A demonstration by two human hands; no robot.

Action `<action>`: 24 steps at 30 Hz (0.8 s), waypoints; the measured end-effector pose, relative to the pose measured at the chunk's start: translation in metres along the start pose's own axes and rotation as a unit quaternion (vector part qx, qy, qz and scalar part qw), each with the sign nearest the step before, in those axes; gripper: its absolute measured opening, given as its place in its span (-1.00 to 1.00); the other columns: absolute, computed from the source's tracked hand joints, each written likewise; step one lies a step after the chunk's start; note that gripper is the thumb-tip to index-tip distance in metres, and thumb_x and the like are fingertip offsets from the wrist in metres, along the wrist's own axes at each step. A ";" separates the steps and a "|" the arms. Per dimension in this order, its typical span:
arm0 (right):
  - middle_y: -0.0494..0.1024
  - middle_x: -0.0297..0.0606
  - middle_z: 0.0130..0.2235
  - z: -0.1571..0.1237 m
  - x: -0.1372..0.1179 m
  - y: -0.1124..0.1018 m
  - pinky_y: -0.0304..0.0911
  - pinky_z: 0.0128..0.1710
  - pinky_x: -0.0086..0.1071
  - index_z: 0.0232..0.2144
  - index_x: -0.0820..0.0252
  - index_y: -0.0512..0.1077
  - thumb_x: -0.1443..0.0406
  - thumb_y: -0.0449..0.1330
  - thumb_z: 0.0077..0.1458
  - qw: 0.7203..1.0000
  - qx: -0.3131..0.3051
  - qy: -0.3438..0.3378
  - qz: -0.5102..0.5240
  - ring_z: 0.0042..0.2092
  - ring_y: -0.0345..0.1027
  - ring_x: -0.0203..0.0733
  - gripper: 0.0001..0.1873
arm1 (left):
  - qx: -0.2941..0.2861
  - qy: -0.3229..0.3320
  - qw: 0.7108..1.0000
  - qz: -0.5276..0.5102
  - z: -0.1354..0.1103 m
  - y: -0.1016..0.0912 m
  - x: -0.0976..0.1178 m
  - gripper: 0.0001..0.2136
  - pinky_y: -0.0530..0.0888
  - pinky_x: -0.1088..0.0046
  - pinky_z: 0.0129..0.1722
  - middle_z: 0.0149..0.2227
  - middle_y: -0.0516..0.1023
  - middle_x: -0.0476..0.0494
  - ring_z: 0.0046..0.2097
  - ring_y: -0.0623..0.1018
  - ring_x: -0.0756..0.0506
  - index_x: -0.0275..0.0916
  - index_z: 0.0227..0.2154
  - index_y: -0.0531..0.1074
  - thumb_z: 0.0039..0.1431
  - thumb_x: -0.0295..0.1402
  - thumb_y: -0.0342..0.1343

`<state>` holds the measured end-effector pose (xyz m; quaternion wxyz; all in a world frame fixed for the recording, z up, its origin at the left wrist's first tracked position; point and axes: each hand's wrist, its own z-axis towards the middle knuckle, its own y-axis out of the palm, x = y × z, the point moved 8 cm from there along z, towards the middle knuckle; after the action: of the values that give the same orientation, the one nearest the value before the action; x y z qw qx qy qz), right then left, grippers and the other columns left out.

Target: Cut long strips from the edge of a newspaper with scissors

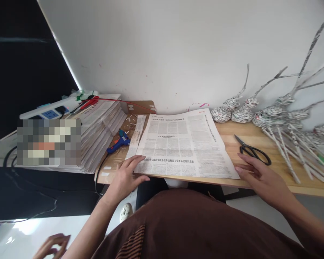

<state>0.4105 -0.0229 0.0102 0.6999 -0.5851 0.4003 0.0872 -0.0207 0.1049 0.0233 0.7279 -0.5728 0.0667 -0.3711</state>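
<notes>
A printed newspaper sheet (182,144) lies flat on the wooden table (280,172). My left hand (126,176) rests at the sheet's near left corner, fingers stretched out and touching the paper's edge. At the near right corner my right hand (259,176) lies with its fingers spread, the fingertips against the paper's edge. Neither hand holds anything. Black scissors (252,151) lie just beyond my right hand.
A tall stack of newspapers (102,126) stands at the left, with a power strip (50,112) behind it. A blue glue gun (120,141) and a narrow paper strip (136,136) lie left of the sheet. Rolled-paper woven pieces (280,115) fill the right. Another person's hand (52,244) shows at bottom left.
</notes>
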 end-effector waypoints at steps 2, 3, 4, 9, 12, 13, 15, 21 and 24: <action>0.56 -0.03 0.07 0.000 -0.002 -0.001 0.43 -0.02 -0.10 0.14 0.03 0.33 -0.01 0.15 0.10 1.000 -0.010 0.015 0.022 0.03 0.48 0.16 -0.41 | -0.001 0.005 1.000 0.010 0.001 0.005 0.001 -0.39 0.34 -0.04 0.11 0.19 0.43 -0.29 0.20 0.41 -0.35 -0.04 0.17 0.32 0.07 -0.02 0.27; 0.54 -0.04 0.09 0.000 -0.003 -0.001 0.43 -0.03 -0.10 0.11 0.01 0.36 -0.01 0.16 0.10 1.000 -0.009 0.014 0.024 0.02 0.49 0.18 -0.44 | 0.001 0.006 1.000 0.016 0.001 0.007 0.001 -0.41 0.34 -0.05 0.10 0.18 0.43 -0.28 0.19 0.41 -0.35 -0.04 0.16 0.33 0.06 -0.04 0.28; 0.53 -0.04 0.10 0.001 -0.005 -0.001 0.43 -0.04 -0.10 0.09 -0.01 0.38 0.00 0.17 0.09 1.000 -0.006 0.013 0.023 0.01 0.49 0.19 -0.46 | 0.003 0.006 1.000 0.020 0.001 0.009 0.001 -0.42 0.35 -0.05 0.09 0.18 0.43 -0.28 0.18 0.41 -0.35 -0.03 0.15 0.34 0.06 -0.07 0.29; 0.52 -0.08 0.11 0.003 0.002 0.004 0.44 -0.14 -0.14 0.05 0.02 0.40 -0.08 0.25 -0.05 0.994 -0.004 0.054 0.095 -0.07 0.52 0.14 -0.36 | 0.016 0.008 1.000 0.016 0.001 0.012 0.006 -0.48 0.36 -0.02 0.11 0.16 0.44 -0.24 0.17 0.40 -0.31 -0.08 0.14 0.37 0.10 -0.24 0.30; 0.62 -0.14 -0.14 0.004 0.005 0.007 0.43 -0.26 -0.24 0.06 0.10 0.40 -0.14 0.28 -0.12 0.985 -0.012 0.098 0.141 -0.23 0.52 0.01 -0.25 | 0.018 0.015 1.000 0.008 0.001 0.013 0.010 -0.50 0.38 0.00 0.09 0.15 0.45 -0.24 0.16 0.41 -0.29 -0.11 0.12 0.39 0.11 -0.28 0.30; 0.62 -0.19 -0.27 0.003 0.004 0.007 0.41 -0.30 -0.26 0.08 0.11 0.39 -0.14 0.28 -0.12 0.984 -0.014 0.108 0.138 -0.27 0.50 -0.01 -0.22 | 0.020 0.017 1.000 0.005 0.001 0.014 0.011 -0.51 0.39 0.00 0.08 0.14 0.46 -0.25 0.15 0.42 -0.29 -0.11 0.11 0.39 0.10 -0.28 0.30; 0.55 -0.29 -0.46 0.002 0.000 0.005 0.35 -0.41 -0.32 0.11 0.12 0.38 -0.15 0.28 -0.13 0.983 -0.018 0.121 0.138 -0.34 0.43 -0.05 -0.19 | 0.024 0.020 1.000 0.003 0.001 0.015 0.012 -0.52 0.40 -0.01 0.07 0.13 0.47 -0.25 0.14 0.43 -0.29 -0.12 0.10 0.41 0.10 -0.28 0.31; 0.38 -0.41 -0.57 -0.002 -0.005 0.009 0.11 -0.59 -0.42 0.15 0.18 0.33 -0.08 0.35 -0.12 0.965 -0.041 0.138 0.220 -0.52 0.19 -0.24 -0.15 | 0.048 0.021 0.999 -0.015 0.001 0.014 0.012 -0.53 0.41 0.01 0.09 0.11 0.48 -0.28 0.13 0.44 -0.27 -0.16 0.10 0.41 0.12 -0.22 0.28; 0.34 -0.40 -0.58 0.000 -0.001 0.010 0.09 -0.61 -0.41 0.09 0.21 0.42 -0.09 0.34 -0.10 0.967 -0.033 0.129 0.219 -0.55 0.15 -0.26 -0.22 | 0.055 0.021 0.998 -0.019 0.001 0.012 0.012 -0.52 0.42 0.01 0.09 0.11 0.49 -0.27 0.13 0.45 -0.27 -0.15 0.10 0.42 0.12 -0.19 0.27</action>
<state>0.4041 -0.0192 0.0036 0.5862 -0.5125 0.6026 0.1749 -0.0059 0.0994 0.0167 0.7495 -0.5251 0.0510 -0.4000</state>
